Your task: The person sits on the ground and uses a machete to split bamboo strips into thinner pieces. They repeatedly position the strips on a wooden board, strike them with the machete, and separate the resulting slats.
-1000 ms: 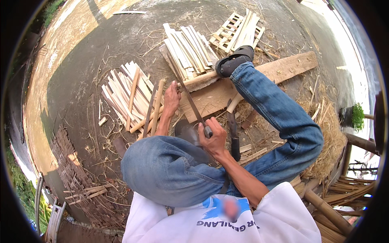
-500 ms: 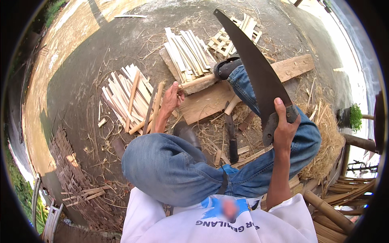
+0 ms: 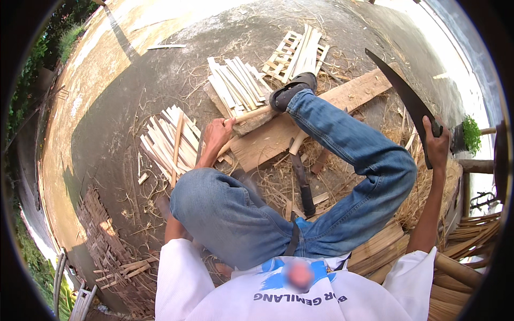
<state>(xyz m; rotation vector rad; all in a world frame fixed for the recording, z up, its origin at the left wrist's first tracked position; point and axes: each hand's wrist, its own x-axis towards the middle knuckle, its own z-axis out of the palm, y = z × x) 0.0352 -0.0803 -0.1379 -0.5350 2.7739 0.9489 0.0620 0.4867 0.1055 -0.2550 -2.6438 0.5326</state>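
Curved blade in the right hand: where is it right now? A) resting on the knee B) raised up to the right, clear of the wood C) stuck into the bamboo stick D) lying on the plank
B: the right hand holds the curved blade lifted at the right, off the plank, while the left hand steadies the bamboo stick.

This is an outdoor work yard for splitting bamboo or wood by hand, set on a bare concrete ground (image 3: 134, 96) in sunlight. Bundles of pale split slats (image 3: 171, 142) lie at the centre of the frame, with more slats (image 3: 238, 83) above them and a small lattice frame (image 3: 292, 53) near the top. A thick wooden plank (image 3: 342, 99) crosses the middle. Shavings and dry fibre litter (image 3: 278, 182) cover the ground. A woven mat (image 3: 107, 246) lies lower left, stacked poles (image 3: 471, 241) at right, and grass (image 3: 64, 40) edges the upper left.
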